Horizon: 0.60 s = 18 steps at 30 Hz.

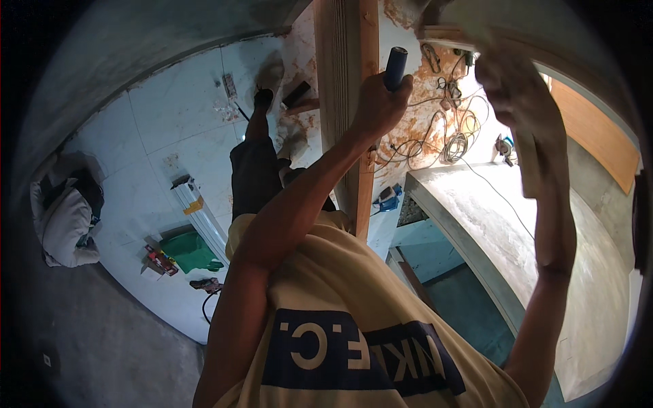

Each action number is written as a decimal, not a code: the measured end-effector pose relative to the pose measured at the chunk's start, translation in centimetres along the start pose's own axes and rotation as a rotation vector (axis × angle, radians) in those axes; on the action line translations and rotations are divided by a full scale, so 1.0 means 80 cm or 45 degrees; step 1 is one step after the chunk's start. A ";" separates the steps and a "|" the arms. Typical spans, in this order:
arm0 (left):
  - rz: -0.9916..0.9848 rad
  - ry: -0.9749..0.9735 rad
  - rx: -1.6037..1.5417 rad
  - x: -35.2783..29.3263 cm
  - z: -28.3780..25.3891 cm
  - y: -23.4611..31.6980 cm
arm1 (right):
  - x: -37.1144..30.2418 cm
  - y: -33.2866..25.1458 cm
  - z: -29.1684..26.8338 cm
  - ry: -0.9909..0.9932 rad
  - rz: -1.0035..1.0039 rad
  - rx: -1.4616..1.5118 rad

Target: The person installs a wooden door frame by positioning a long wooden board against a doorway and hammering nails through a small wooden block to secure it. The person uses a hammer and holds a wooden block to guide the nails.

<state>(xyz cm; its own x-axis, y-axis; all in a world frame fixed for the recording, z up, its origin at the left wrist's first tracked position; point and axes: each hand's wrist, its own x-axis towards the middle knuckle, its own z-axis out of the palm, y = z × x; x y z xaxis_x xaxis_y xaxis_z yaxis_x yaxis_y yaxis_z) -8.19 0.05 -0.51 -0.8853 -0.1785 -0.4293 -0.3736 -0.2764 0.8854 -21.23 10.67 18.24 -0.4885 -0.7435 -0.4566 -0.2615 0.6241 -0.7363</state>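
Note:
My left hand is closed around a tool with a dark blue cylindrical handle. The handle's flat end points up and away; its working end is hidden. This hand is beside the brown wooden frame post, which runs past my left forearm. Raised at the right, my right hand is smeared by motion. It grips a pale wooden stick, whose lower part shows along my wrist. The stick's far end is too blurred to make out.
Coiled cables lie on the dirty floor beyond the frame, near a grey slab. At left, the tiled floor holds metal lengths, a green sheet, a power tool and a cloth bundle. A blue tool sits beside the post.

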 end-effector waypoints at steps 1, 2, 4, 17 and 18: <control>-0.001 -0.009 -0.005 0.000 0.004 0.002 | -0.005 0.008 -0.001 0.299 0.530 0.799; -0.024 -0.018 -0.029 0.001 0.004 0.000 | -0.003 -0.002 0.013 0.296 0.533 0.808; -0.038 -0.009 -0.037 0.008 -0.005 -0.007 | 0.008 -0.026 0.039 0.076 0.781 0.400; -0.113 -0.037 -0.012 0.009 0.006 -0.015 | 0.006 0.010 0.026 0.222 0.595 0.401; -0.130 -0.035 -0.004 0.011 0.005 -0.013 | 0.008 0.011 0.029 0.094 0.669 0.261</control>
<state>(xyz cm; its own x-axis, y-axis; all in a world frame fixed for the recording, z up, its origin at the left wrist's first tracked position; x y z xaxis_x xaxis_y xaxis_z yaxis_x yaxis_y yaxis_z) -8.68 0.58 -1.76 -0.8498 -0.1235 -0.5125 -0.4616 -0.2953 0.8365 -19.83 10.21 16.13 -0.5685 -0.3225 -0.7569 0.1955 0.8407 -0.5050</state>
